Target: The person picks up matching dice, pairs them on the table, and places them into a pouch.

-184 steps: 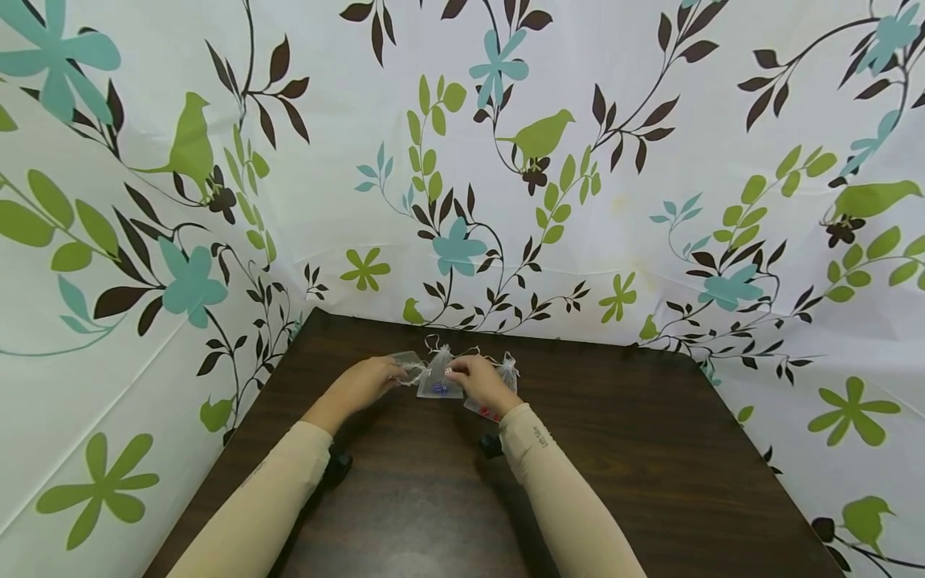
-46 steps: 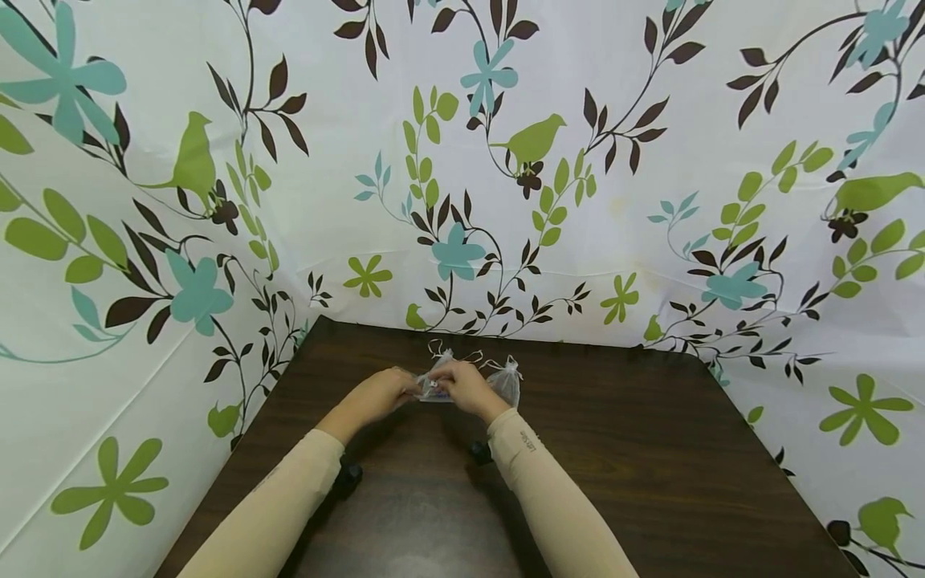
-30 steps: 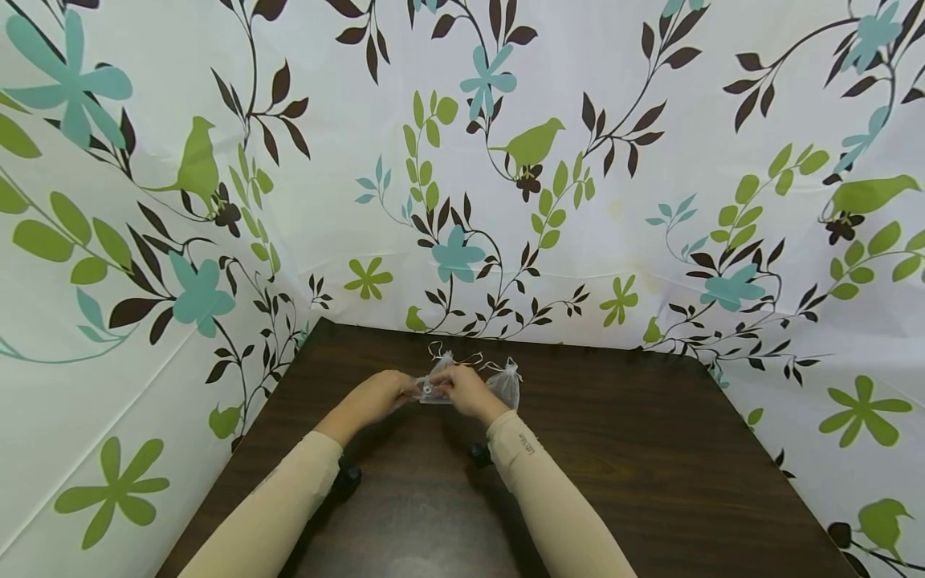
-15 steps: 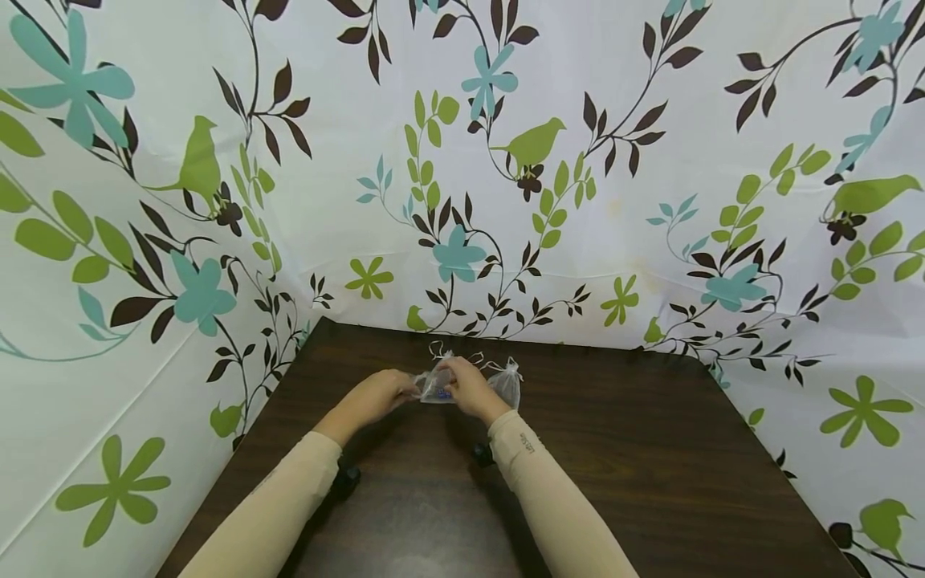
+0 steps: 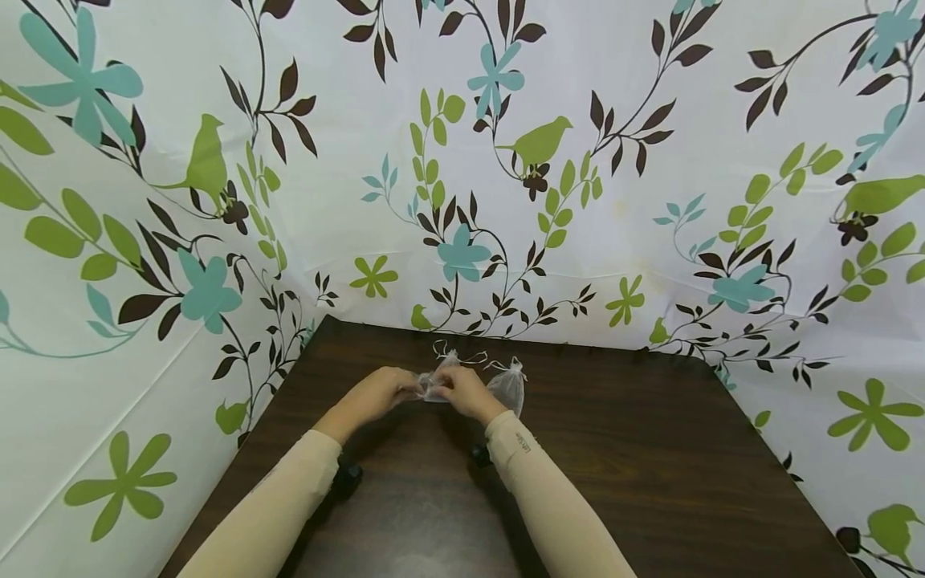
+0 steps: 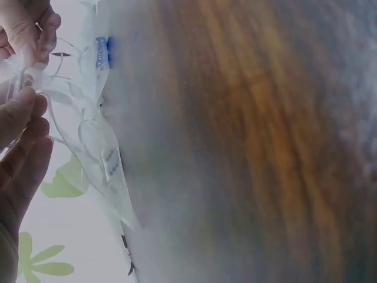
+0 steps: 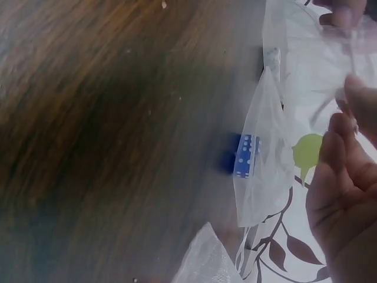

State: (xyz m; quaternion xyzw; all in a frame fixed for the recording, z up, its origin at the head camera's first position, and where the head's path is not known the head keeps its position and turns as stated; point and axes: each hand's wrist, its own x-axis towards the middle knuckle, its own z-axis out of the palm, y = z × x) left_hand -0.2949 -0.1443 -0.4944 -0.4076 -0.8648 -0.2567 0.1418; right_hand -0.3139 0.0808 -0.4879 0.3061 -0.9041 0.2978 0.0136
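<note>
My left hand [image 5: 379, 393] and right hand [image 5: 466, 391] meet near the back of the table, their fingertips pinching the gathered neck of a sheer white drawstring pouch [image 5: 426, 385]. White dice [image 6: 110, 162] show through its lower part in the left wrist view. Just beside it, a second sheer pouch [image 7: 268, 188] holds blue dice [image 7: 246, 154]; from the head, my right hand partly covers this pouch. Thin cord loops stick out around the fingers in the left wrist view. How the cords run between the fingertips is too blurred to tell.
A third drawstring pouch [image 5: 509, 391] lies right of my right hand, its contents not visible now. The dark wooden table [image 5: 614, 457] stretches toward me and to the right. A patterned curtain [image 5: 621, 201] rises along its back edge and sides.
Earlier the right hand was farther right, and red dice showed in the right pouch. Half a second ago it lifted slightly, uncovering the blue dice; now it is back against the left hand's fingertips.
</note>
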